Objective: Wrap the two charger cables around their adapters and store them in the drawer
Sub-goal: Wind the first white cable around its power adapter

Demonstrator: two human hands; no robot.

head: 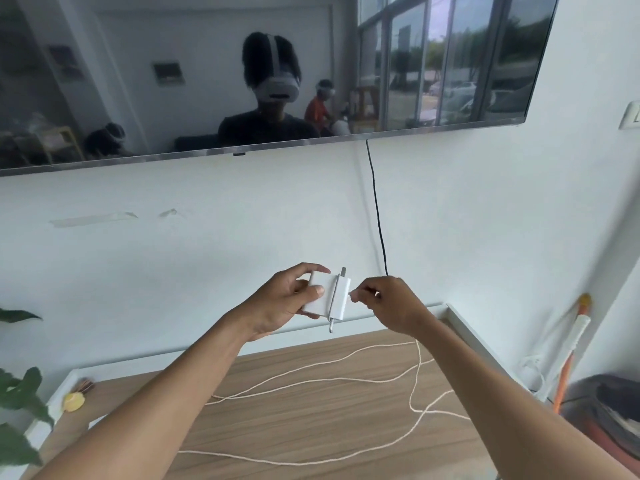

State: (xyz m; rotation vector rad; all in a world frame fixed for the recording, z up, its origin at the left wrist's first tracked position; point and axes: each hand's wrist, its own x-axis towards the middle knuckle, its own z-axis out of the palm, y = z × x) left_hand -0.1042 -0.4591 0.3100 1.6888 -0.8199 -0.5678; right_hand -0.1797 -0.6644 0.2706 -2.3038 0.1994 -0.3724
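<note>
My left hand (282, 301) holds a white square charger adapter (329, 299) up in front of the wall, above the wooden tabletop (311, 410). A thin grey piece, perhaps a plug or clip, runs down the adapter's right side. My right hand (391, 303) pinches the white cable (353, 296) right at the adapter's right edge. From that hand the long white cable (412, 386) hangs down and lies in loose loops across the table. No drawer or second adapter is in view.
A wall-mounted TV (277, 74) hangs above, with a black cord (377, 216) dropping down the wall behind my hands. Green plant leaves (20, 400) and a small yellow object (73, 400) sit at the left. An orange-handled tool (568, 362) and a dark bin (616, 410) stand at the right.
</note>
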